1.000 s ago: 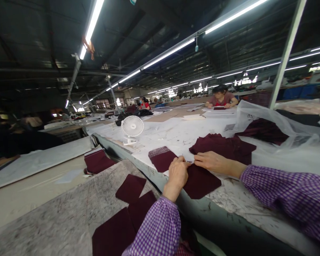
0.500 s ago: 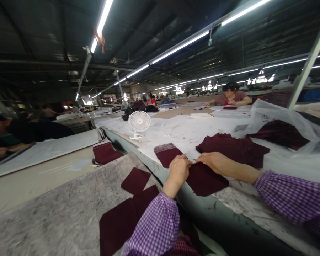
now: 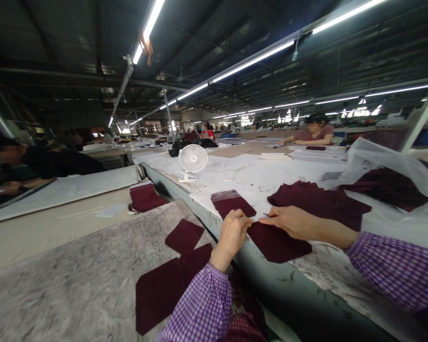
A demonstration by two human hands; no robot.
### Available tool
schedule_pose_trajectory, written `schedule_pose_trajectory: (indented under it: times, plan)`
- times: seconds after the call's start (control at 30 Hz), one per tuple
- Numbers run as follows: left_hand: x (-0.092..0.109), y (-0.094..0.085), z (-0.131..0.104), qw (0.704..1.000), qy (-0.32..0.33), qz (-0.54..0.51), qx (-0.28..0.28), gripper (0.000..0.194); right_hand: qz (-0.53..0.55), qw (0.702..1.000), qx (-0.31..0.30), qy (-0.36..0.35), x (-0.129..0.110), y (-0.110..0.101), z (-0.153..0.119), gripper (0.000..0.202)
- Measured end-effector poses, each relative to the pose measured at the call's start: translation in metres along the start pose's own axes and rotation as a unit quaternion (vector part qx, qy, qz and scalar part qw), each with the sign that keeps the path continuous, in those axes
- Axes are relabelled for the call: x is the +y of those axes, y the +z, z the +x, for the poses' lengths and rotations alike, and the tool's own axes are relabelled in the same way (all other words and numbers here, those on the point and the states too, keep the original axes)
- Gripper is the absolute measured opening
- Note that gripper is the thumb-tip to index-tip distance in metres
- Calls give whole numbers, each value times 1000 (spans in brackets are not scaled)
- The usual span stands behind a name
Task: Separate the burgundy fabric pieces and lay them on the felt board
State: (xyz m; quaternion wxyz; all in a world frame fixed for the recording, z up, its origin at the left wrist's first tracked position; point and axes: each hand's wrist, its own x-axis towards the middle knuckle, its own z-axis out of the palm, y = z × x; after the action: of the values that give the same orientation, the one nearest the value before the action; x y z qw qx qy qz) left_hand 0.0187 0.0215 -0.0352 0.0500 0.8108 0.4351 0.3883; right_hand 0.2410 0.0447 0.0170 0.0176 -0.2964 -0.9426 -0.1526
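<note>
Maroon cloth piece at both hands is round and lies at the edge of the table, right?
Not round: the head view shows the maroon cloth piece has straight edges and corners. It does lie at the left hand and right hand, at the edge of the table.

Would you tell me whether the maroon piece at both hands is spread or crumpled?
Spread: the maroon piece shows a broad, smooth face with clear corners.
</note>
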Motion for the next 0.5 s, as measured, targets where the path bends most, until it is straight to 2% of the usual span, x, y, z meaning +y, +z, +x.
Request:
schedule_pose_trajectory:
  times: [0.17,0.3,0.43,0.5]
  plan:
    - [-2,1,-2,1000,-5,-12,8,22,-61,996,-59,-34,-7,-14,11,51]
    - [-6,-4,-3,996,-27,-78,17,17,-73,993,-59,-73,-4,-13,15,61]
    - [-13,-11,-5,981,-69,-179,37,15,-93,990,-68,-83,-4,-12,17,72]
    - [-13,-13,-7,978,-80,-191,37,13,-98,989,-72,-85,-5,-13,17,75]
